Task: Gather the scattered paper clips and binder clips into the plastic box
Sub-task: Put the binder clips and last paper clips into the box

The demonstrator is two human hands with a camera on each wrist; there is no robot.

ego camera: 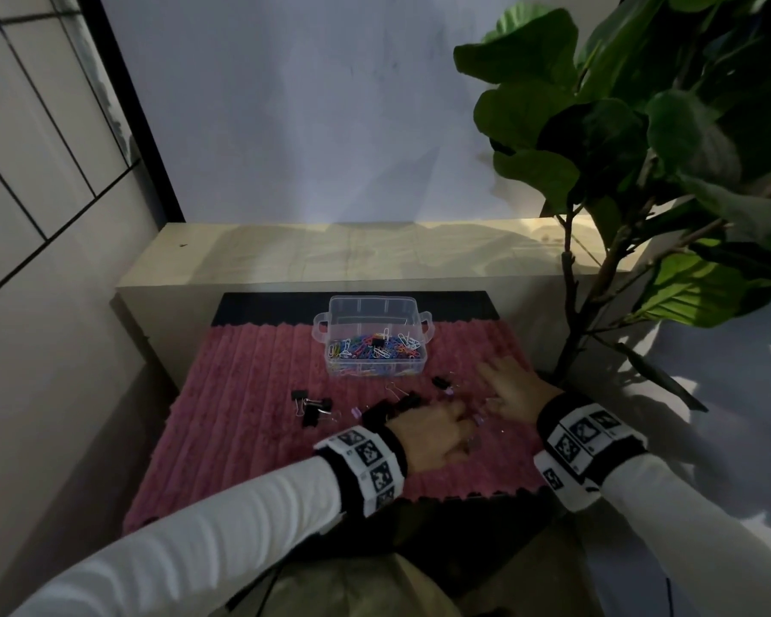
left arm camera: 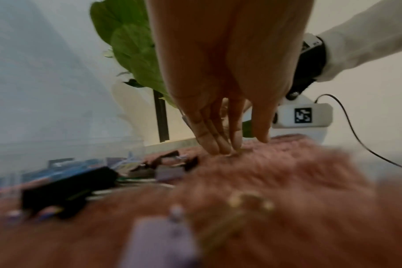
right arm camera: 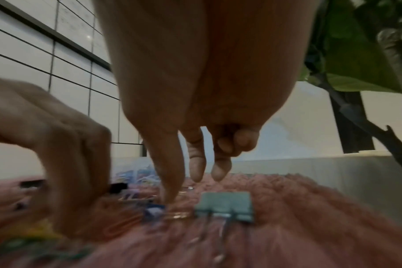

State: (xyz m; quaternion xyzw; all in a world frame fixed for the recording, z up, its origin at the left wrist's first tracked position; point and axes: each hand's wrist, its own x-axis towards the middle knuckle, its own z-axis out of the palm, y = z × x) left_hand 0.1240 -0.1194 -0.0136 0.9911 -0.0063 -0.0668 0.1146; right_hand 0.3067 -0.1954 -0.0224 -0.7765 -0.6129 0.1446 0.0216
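A clear plastic box (ego camera: 412, 349) stands at the far middle of the pink rug (ego camera: 250, 394), with coloured paper clips (ego camera: 370, 345) and a black binder clip inside. Several black binder clips (ego camera: 314, 407) lie left of my hands, one more (ego camera: 440, 382) near the box. My left hand (ego camera: 459, 431) reaches to the right, its fingertips (left arm camera: 227, 148) down on the rug among small clips. My right hand (ego camera: 504, 385) lies spread just beyond it, one fingertip (right arm camera: 170, 197) touching the pile. A teal binder clip (right arm camera: 225, 204) and an orange paper clip (right arm camera: 124, 223) lie under the right hand.
A large leafy plant (ego camera: 642, 126) stands at the right, its stem (ego camera: 568, 305) close to my right hand. A pale wooden ledge (ego camera: 375, 251) runs behind the rug, with a tiled wall (ego camera: 41, 171) to the left. A black mat edge (ego camera: 464, 496) shows in front.
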